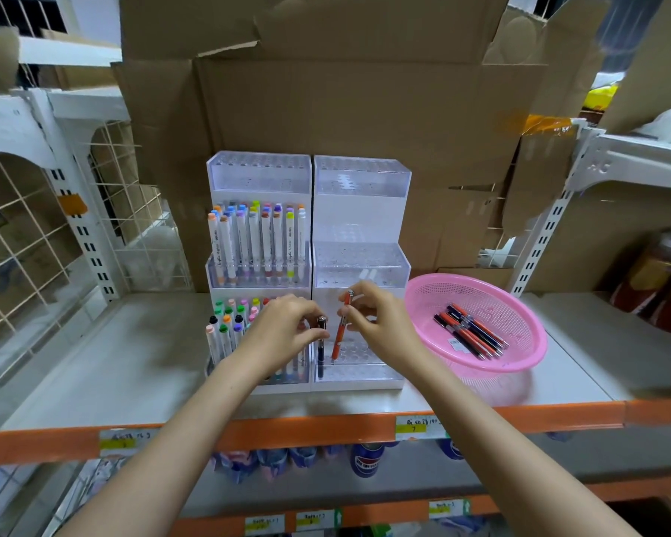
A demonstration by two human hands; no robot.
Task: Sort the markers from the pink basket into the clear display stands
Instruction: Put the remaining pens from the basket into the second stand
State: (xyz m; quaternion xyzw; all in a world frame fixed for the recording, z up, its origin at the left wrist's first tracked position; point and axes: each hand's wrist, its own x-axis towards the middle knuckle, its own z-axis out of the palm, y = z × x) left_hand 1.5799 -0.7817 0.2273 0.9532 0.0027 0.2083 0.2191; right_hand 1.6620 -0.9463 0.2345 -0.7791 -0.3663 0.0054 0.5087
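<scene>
Fronting the right clear stand (362, 265), the orange shelf lip (307, 430) carries yellow tags (412, 428), their handwriting too blurred to read. Over that stand's perforated lowest tier the left hand (283, 331) pinches an upright dark pen (321, 350) and the right hand (376, 323) pinches a tilted orange pen (339, 337), tip at the holes. Right of the stand sits the round pink mesh basket (520, 315) holding more pens (471, 335); against its left, a twin stand (259, 176) of colour-capped markers (256, 242); behind, brown cardboard (345, 110).
</scene>
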